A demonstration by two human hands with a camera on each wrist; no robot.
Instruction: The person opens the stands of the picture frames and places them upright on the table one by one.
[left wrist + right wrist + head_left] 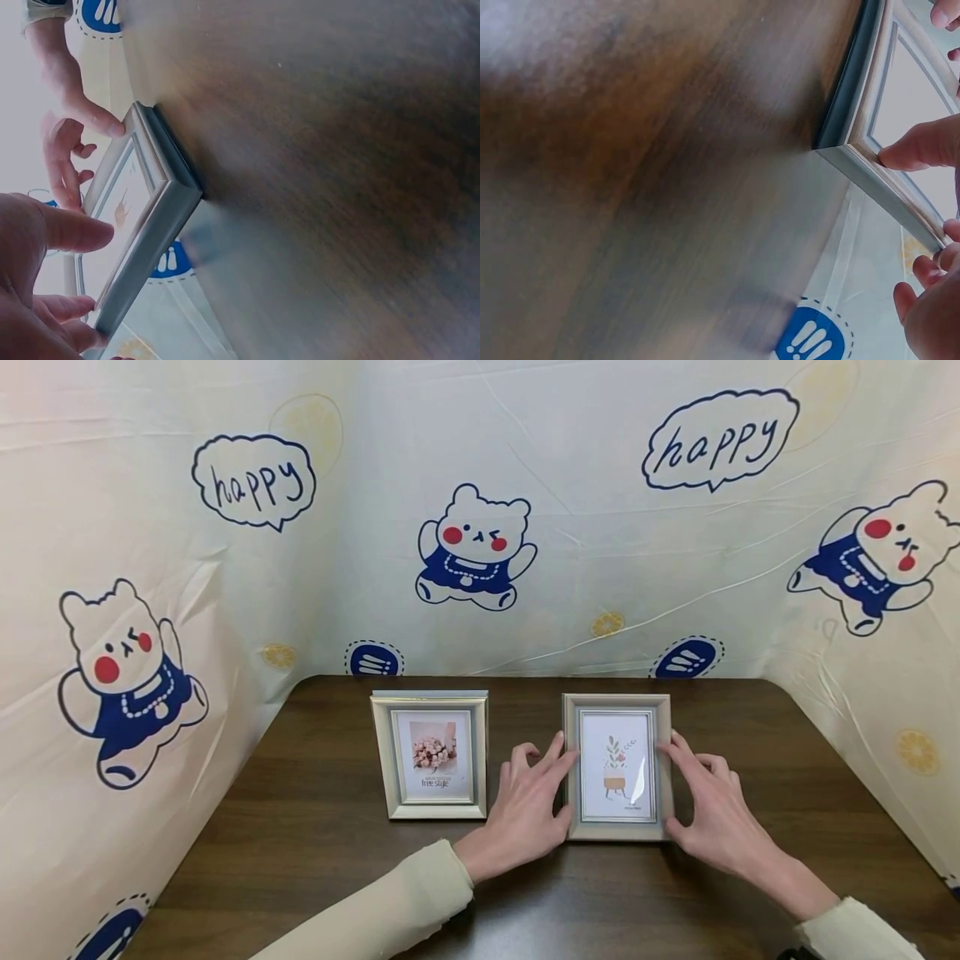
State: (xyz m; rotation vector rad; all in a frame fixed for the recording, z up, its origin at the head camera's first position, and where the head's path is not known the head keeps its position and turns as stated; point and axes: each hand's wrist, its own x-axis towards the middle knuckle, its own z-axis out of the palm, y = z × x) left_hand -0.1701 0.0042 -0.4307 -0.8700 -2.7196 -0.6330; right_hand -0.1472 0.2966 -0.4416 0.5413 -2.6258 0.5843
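A champagne-coloured picture frame (617, 832) with a plant print stands upright, leaning slightly back, right of the table's middle. My left hand (525, 806) grips its left edge, thumb low and fingers higher up. On the opposite edge my right hand (716, 818) holds the frame the same way, thumb near the lower corner. The right wrist view shows the right thumb (919, 146) pressed on the front border close to a corner. To the left stands a second picture frame (438, 812), a flower photo in it, with the left hand's knuckles close to its right side.
Both frames stand on a dark brown wooden table (300, 852). A pale cloth (570, 560) printed with bears and "happy" bubbles hangs around the back and both sides, right at the table's edges.
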